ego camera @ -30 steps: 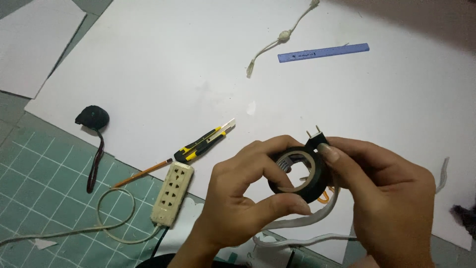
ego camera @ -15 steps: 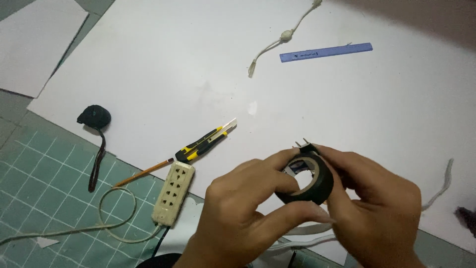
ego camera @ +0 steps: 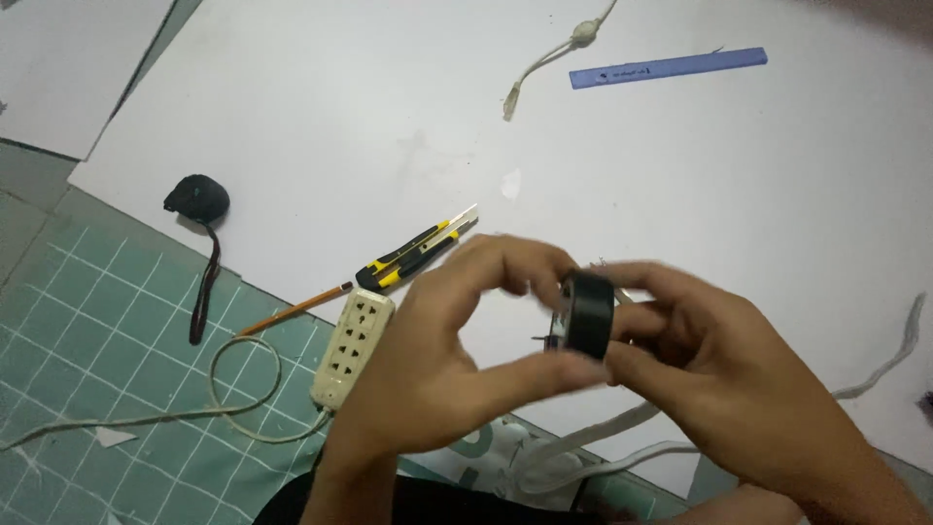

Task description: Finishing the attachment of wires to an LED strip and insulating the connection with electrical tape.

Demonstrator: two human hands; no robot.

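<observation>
Head view, two hands, left hand and right hand, gripping one black tape roll, roll standing edge-on, axis running left-right.

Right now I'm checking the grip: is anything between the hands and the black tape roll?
Nothing visible. The left hand and right hand both hold the black tape roll directly, above the white sheet.

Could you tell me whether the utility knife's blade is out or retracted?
Out: the knife shows bare blade beyond its yellow-black body.
</observation>
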